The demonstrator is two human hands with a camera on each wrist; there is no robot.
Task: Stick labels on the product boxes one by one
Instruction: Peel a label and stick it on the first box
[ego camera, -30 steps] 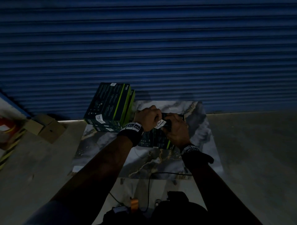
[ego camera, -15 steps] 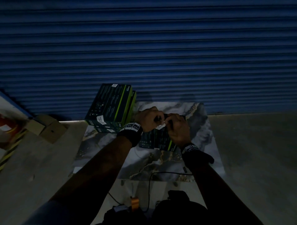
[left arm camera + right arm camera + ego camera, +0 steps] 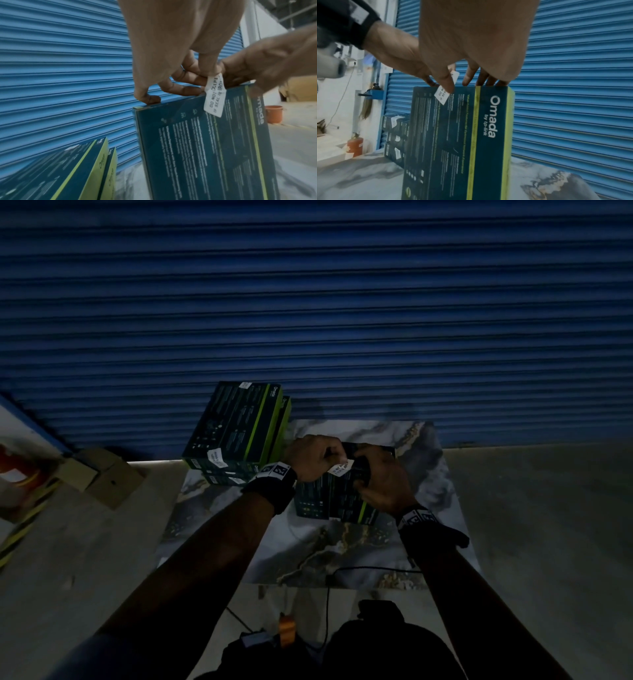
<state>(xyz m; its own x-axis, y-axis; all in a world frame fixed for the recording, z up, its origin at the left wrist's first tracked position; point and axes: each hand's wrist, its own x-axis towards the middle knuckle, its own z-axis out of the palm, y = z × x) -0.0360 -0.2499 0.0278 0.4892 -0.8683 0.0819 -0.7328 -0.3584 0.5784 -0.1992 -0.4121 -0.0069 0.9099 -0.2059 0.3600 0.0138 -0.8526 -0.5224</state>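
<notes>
Standing on its narrow end on the grey-and-gold marbled sheet (image 3: pixel 342 549), the dark teal cardboard product box with a lime-green stripe (image 3: pixel 458 135) leaned under both hands. The left hand (image 3: pixel 313 458) had its fingers curled, fingertips (image 3: pixel 150 98) resting on the box's top edge, and pinched the upper end of the small white printed seal label (image 3: pixel 214 97) between thumb and forefinger. That label hung down over the box's printed face, its lower part lying against the cardboard, though how firmly it was stuck could not be told from these dim views. The right hand (image 3: pixel 383 481) had its thumb pressed on the label near the box's top edge, while its other fingers reached over that edge behind the box. Just left of the box, a stack of matching teal-and-green boxes (image 3: pixel 239 426) lay flat beside the blue corrugated roller shutter (image 3: pixel 308 302), white labels showing on their near ends.
</notes>
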